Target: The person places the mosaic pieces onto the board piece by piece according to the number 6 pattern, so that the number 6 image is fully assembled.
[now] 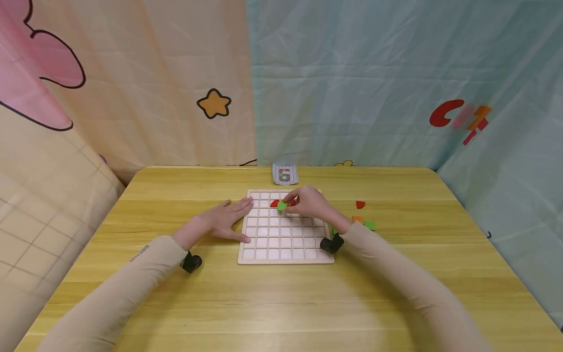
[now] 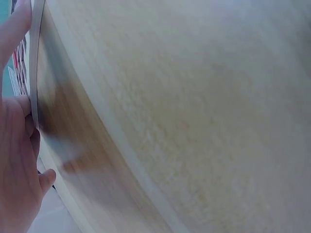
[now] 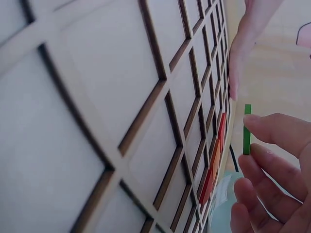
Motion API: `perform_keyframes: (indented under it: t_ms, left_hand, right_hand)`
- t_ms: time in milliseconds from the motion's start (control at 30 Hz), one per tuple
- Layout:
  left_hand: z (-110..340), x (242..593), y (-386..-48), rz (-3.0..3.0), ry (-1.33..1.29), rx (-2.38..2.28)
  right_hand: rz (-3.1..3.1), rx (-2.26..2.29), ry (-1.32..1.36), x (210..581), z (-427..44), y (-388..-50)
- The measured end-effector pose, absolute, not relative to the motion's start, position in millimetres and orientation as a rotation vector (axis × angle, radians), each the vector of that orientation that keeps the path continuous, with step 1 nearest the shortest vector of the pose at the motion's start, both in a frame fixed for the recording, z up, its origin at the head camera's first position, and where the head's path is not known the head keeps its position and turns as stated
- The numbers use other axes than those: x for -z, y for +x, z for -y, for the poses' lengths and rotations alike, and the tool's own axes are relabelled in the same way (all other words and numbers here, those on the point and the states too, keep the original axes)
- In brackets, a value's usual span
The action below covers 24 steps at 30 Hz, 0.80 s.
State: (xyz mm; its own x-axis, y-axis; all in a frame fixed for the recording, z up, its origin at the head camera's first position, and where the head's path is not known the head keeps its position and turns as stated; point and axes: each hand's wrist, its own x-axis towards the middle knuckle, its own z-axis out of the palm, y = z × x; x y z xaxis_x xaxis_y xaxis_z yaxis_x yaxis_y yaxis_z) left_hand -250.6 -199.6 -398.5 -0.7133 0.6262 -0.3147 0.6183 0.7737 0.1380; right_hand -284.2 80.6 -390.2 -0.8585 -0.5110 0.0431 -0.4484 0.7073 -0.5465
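Note:
A white grid board (image 1: 286,260) with a wooden frame lies on the table. My right hand (image 1: 310,203) pinches a green piece (image 1: 282,206) over the board's upper rows; in the right wrist view the thumb and fingertips hold the green piece (image 3: 247,131) edge-on, apart from the board. Beside it, in the grid, are a red piece (image 1: 274,203) at left and another red piece (image 1: 293,202) at right, with an orange piece (image 3: 214,154) between them. With fingers spread, my left hand (image 1: 224,220) rests on the board's left edge.
Right of the board lie a red piece (image 1: 360,204), an orange piece (image 1: 357,219) and a green piece (image 1: 370,225), with more green partly hidden by the right wrist. A patterned card (image 1: 285,174) lies behind the board. Curtains surround the wooden table (image 1: 272,303).

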Motion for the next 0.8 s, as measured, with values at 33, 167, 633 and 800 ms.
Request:
perform_keyframes:
  t_ms: [33, 167, 633, 800]
  left_hand:
    - [199.6, 398.9, -251.2, -2.624, 0.953, -0.032]
    - [199.7, 400.2, -252.8, -2.626, 0.951, -0.026]
    - [198.9, 399.2, -250.9, -2.614, 0.923, -0.049]
    - [199.1, 398.6, -251.1, -2.614, 0.922, -0.058]
  right_hand:
    - [-2.798, 0.849, -0.785, 389.9, -79.2, -284.5]
    - [-2.776, 0.857, -0.755, 390.5, -73.7, -285.6]
    - [-2.776, 0.755, -0.748, 399.6, -65.1, -285.8]
    - [-2.781, 0.727, -0.736, 399.3, -63.2, -285.8]
